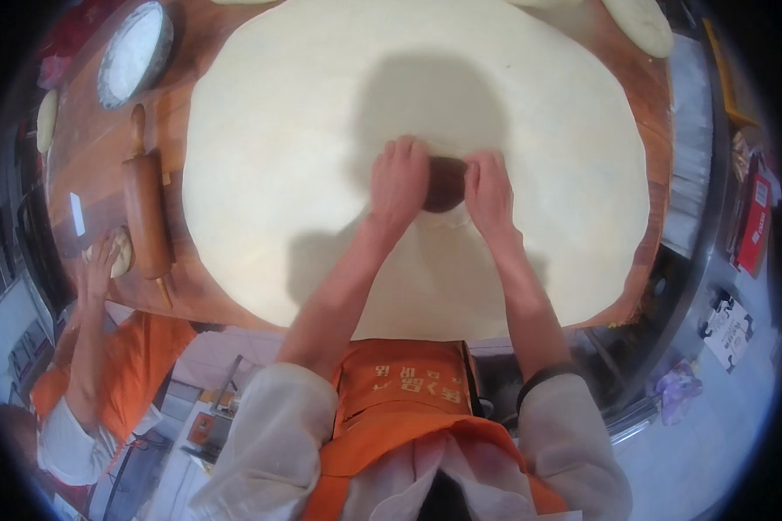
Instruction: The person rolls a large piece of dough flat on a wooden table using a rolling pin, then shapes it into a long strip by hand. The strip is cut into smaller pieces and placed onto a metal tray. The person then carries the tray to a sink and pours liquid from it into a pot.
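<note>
A broad, thin sheet of pale dough [267,130] covers most of the wooden worktable [658,156] before me and reaches its near edge. Near the middle of the sheet, my left hand [401,179] has its fingers curled on the dough at the left side of a dark brown oval patch [446,184]. At the patch's right side, my right hand [490,192] pinches the dough with bent fingers. Whether the patch is shaded tabletop seen through a hole or a separate dark thing, I cannot tell. The dough around it looks creased, and my shadow falls over it.
Left of the sheet lie a wooden rolling pin [146,208] and a metal bowl of white flour [130,55]. Farther left, a co-worker in an orange apron [146,365] presses a small dough piece [123,252]. A dough loaf [638,23] rests at the far right.
</note>
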`<state>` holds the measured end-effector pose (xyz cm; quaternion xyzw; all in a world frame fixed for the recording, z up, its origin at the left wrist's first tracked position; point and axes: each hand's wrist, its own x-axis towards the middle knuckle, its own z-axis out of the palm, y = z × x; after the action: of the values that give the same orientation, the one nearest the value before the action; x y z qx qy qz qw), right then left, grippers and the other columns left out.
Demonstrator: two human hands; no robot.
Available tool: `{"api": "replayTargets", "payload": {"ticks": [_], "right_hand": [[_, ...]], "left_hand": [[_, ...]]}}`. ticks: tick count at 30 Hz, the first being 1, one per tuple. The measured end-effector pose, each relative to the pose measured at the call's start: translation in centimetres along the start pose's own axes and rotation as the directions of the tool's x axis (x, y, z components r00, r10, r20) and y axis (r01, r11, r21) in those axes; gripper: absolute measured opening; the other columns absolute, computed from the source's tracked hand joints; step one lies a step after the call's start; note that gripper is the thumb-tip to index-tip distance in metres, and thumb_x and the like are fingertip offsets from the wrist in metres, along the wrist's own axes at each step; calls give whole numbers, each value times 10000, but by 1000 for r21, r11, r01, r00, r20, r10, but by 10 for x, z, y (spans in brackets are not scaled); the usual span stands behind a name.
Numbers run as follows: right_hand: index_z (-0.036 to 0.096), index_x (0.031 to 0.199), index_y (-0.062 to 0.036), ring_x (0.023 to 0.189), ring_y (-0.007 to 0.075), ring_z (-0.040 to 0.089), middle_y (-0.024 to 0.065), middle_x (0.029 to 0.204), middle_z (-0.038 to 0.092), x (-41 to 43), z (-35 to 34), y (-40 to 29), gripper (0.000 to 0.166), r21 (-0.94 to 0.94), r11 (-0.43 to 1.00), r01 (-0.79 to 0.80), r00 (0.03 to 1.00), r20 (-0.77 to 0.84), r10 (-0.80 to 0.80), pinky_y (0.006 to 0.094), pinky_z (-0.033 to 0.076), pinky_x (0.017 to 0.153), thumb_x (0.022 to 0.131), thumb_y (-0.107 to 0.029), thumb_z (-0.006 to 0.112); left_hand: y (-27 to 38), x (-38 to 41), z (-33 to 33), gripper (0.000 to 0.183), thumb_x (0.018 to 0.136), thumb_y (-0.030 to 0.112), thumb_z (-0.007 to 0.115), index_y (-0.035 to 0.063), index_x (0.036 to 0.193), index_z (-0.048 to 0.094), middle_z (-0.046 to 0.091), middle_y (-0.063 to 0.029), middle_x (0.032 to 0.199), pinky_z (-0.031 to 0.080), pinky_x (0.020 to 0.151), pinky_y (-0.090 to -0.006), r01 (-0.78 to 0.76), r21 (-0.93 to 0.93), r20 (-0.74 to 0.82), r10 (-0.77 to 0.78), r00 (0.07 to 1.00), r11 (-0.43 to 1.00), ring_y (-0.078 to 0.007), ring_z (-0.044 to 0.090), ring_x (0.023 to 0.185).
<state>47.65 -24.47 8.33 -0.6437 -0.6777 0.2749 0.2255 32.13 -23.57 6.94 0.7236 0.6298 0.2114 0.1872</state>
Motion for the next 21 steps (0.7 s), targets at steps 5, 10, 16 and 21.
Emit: {"api": "replayTargets", "payload": {"ticks": [5,10,16,21], "right_hand": [[535,1011,-49,925,294,532,119,1038,544,8,-7,1,180,66,991,-115,992,65,110,387,444,766,843,-49,470],[489,1163,-46,1109,243,472,104,1199,495,3,24,4,341,-235,929,287,956,10,-293,431,362,929,839,-148,517],[377,1294,-49,1249,225,358,88,1351,378,-5,8,2,579,-448,850,278,956,216,-199,561,219,1007,805,-278,583],[360,1317,-64,1268,209,336,75,1369,361,1,3,2,629,-450,840,302,951,197,-236,591,179,1011,807,-357,585]], "left_hand": [[11,16,-5,90,748,67,504,54,835,524,530,-107,893,429,688,-424,47,95,143,-60,988,994,-280,524,870],[2,2,14,384,780,130,531,41,1152,508,497,-144,1217,388,921,-422,-246,100,-159,259,953,964,-269,468,1146],[-24,-11,-12,561,796,287,585,55,1274,405,363,-97,1369,236,1053,-429,-107,9,199,103,975,994,-231,297,1293],[-26,-1,-20,609,821,352,565,34,1301,367,320,-118,1392,192,1058,-466,-162,61,247,142,958,985,-259,269,1301]]}}
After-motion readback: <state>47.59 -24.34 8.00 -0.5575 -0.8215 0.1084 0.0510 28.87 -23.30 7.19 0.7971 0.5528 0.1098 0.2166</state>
